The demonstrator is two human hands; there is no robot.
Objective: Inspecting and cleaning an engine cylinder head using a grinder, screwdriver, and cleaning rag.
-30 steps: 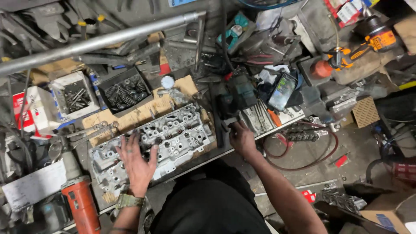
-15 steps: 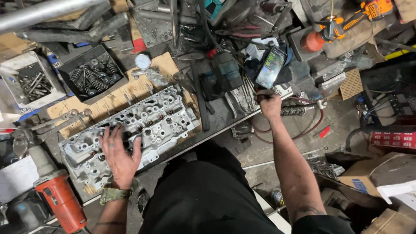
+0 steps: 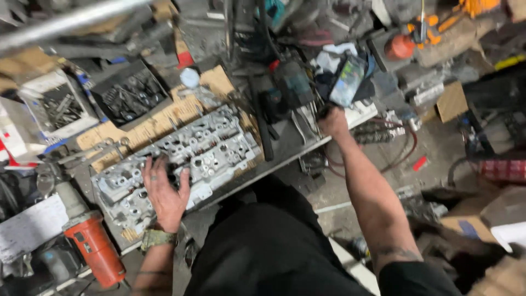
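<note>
A grey aluminium cylinder head [image 3: 211, 145] lies on cardboard [image 3: 159, 120] on a cluttered workbench. My left hand [image 3: 164, 192] rests flat on its near left part, fingers spread, a watch strap on the wrist. My right hand [image 3: 331, 121] reaches out to the right end of the bench, fingers curled among dark hand tools below a greenish can [image 3: 348, 79]. What the right hand grips, if anything, is hidden. A teal cordless drill [image 3: 293, 82] lies just left of that hand.
An orange angle grinder [image 3: 93, 246] lies at the bench's near left. A black tray of bolts [image 3: 131, 96] and a white box of parts [image 3: 57, 107] sit behind the head. A metal pipe [image 3: 71, 19] crosses the top left. Cardboard boxes [image 3: 482, 214] and a red cable [image 3: 411, 148] lie on the floor at right.
My right hand has moved from the head's right side out to the bench's right end. My left hand stays on the cylinder head. The view has shifted.
</note>
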